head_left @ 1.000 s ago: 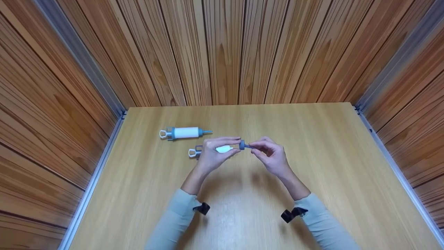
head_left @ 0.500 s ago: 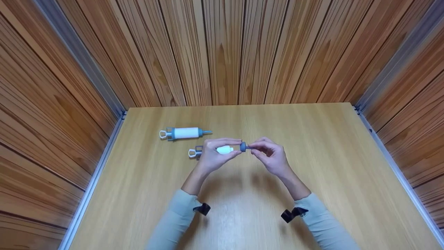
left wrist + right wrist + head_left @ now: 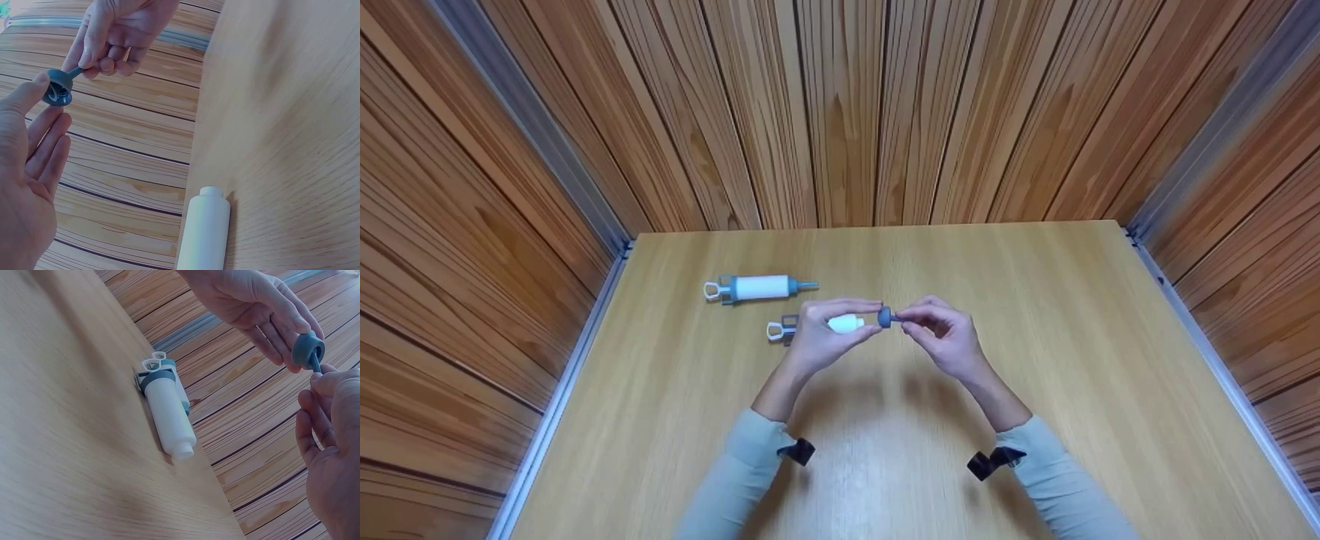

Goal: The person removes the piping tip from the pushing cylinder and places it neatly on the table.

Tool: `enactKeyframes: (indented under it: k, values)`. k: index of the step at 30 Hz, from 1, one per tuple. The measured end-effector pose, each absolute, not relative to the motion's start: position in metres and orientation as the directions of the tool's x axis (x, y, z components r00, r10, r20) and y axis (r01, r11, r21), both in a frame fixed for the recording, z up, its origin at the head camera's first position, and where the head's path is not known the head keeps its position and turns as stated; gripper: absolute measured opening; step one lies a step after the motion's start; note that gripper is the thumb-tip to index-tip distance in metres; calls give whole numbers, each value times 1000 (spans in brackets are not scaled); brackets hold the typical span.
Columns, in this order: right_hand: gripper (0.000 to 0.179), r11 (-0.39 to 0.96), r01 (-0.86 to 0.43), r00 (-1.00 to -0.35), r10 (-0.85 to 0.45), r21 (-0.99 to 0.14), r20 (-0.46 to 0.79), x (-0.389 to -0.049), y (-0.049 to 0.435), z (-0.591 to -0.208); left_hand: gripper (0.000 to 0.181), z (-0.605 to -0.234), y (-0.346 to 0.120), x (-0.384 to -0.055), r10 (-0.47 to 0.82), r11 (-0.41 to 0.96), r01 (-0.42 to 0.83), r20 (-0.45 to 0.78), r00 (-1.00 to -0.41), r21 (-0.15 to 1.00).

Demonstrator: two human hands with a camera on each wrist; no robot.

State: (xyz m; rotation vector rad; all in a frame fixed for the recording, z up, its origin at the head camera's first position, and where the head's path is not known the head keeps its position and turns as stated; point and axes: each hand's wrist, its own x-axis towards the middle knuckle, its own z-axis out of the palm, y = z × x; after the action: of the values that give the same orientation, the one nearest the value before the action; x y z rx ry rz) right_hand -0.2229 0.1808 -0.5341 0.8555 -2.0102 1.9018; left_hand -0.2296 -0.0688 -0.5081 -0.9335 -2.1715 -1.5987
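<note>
A blue-grey nozzle cap (image 3: 884,317), with a wide hollow end and a thin spout, is held above the table between both hands. My left hand (image 3: 821,337) pinches the wide end between thumb and fingertips. From the other side, my right hand (image 3: 949,341) pinches the spout. In the left wrist view the cap (image 3: 59,87) shows its open underside. Below the hands lies a syringe-like dispenser with a white barrel (image 3: 169,413) and a bare short neck; in the head view my left hand hides part of it.
A second white and blue dispenser (image 3: 763,286), with its nozzle on, lies farther back on the wooden table (image 3: 1035,300). Its ring handle points left. Wood-plank walls (image 3: 855,112) stand behind and at both sides, with metal rails (image 3: 1222,375) along the table's side edges.
The nozzle cap has shifted slightly to the right and tilted between the fingers, so less of its spout shows. Both arms stay almost where they were; the dispensers have not moved.
</note>
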Motion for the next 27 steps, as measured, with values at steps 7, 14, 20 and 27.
enactKeyframes:
  k: [7, 14, 20, 27]
  values:
    - [20, -6, -560, -802, -245, -828, 544, -221, 179, -533, 28, -508, -67, -229, 331, 191, 643, 568, -753, 741]
    - [18, -20, -549, -805, -255, -836, 535, -221, 176, -531, 29, -508, -66, -228, 333, 197, 628, 551, -765, 753]
    - [18, -6, -540, -815, -245, -842, 524, -219, 175, -529, 29, -508, -67, -227, 337, 194, 609, 531, -777, 769]
    - [17, 10, -543, -816, -241, -840, 525, -218, 174, -528, 29, -507, -68, -226, 331, 198, 606, 529, -781, 771]
